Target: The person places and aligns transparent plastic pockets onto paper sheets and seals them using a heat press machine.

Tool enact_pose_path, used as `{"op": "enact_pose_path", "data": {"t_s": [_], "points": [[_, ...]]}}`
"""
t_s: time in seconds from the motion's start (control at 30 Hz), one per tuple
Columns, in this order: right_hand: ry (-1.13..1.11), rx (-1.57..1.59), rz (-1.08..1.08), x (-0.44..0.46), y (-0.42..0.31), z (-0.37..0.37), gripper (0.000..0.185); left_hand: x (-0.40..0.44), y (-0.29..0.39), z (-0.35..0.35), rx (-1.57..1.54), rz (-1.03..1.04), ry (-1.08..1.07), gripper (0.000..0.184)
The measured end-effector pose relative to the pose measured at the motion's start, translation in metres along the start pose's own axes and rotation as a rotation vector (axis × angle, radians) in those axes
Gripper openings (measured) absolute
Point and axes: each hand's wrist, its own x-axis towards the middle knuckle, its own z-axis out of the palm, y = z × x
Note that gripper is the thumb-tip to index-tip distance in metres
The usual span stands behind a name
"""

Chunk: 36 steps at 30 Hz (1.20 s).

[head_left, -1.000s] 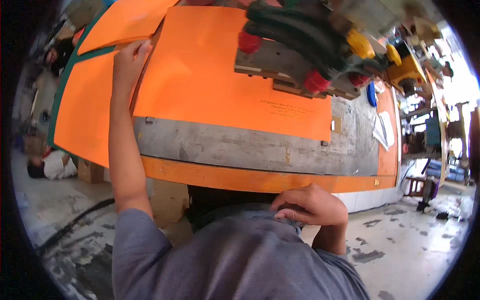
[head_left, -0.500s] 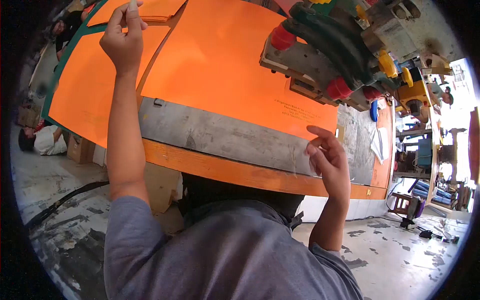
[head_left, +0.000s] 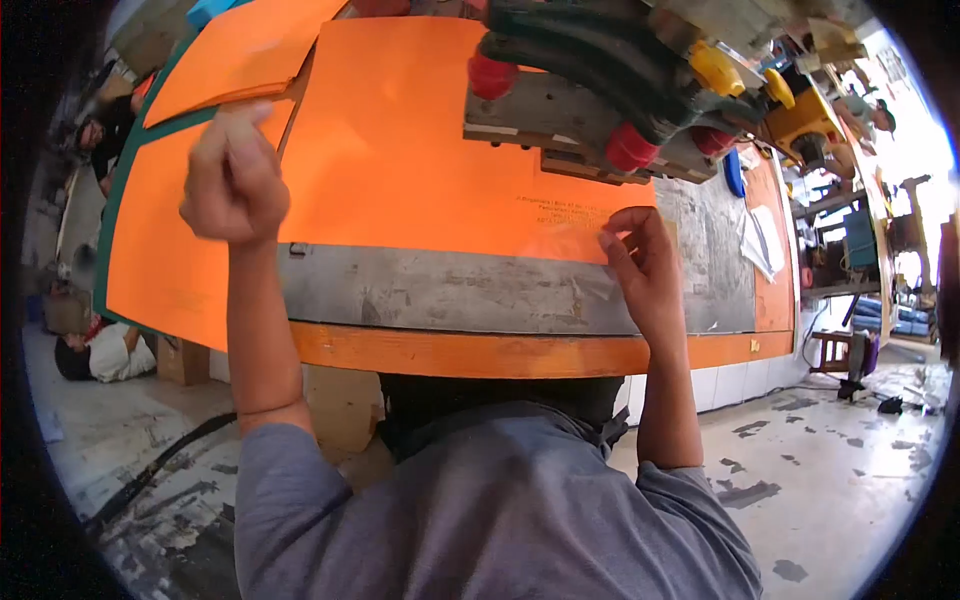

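My left hand (head_left: 237, 178), smeared by motion, is raised over the orange sheets at the left with its fingers curled in. Whatever it may hold is hidden. My right hand (head_left: 648, 258) is at the lower right corner of a large orange sheet (head_left: 400, 140), thumb and fingers drawn together. Beside its fingertips lies a faint see-through patch, too blurred to name. Small dark printed text (head_left: 575, 209) shows on the sheet just left of that hand. The sheet lies on a grey metal plate (head_left: 430, 290), partly beneath a dark green machine (head_left: 590, 60) with red knobs.
At the left, a stack of orange sheets (head_left: 240, 50) and another orange sheet (head_left: 165, 220) rest on a green surface (head_left: 108, 235). An orange wooden edge (head_left: 480, 354) borders the table. White paper (head_left: 762, 243) lies to the right. Other people (head_left: 110, 355) are at the far left.
My left hand has come down and nearer to me, its fingers more curled. My right hand has moved up onto the sheet's corner, by the print. The whole view has shifted slightly.
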Motion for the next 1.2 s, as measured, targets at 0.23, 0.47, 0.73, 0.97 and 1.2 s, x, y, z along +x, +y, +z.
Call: {"op": "enact_pose_path", "data": {"t_s": [0.23, 0.47, 0.73, 0.97, 1.2], "points": [[0.19, -0.448, -0.344, -0.035, -0.007, -0.004, 0.029, 0.002, 0.074, 0.031, -0.211, 0.301, -0.531, 0.013], [-0.15, -0.687, -0.377, -0.062, -0.008, 0.02, 0.067, -0.043, 0.099, 0.087, -0.421, 0.287, -1.15, 0.06], [-0.171, -0.716, -0.469, -0.006, 0.015, 0.011, 0.077, -0.062, 0.094, 0.094, -0.215, 0.247, -1.426, 0.078], [-0.109, -0.657, -0.563, 0.012, 0.023, -0.009, 0.055, -0.067, 0.087, 0.097, -0.108, 0.184, -1.435, 0.077], [0.05, -0.572, -0.435, 0.005, 0.031, -0.02, 0.032, -0.061, 0.088, 0.102, -0.079, 0.13, -1.469, 0.075]]}}
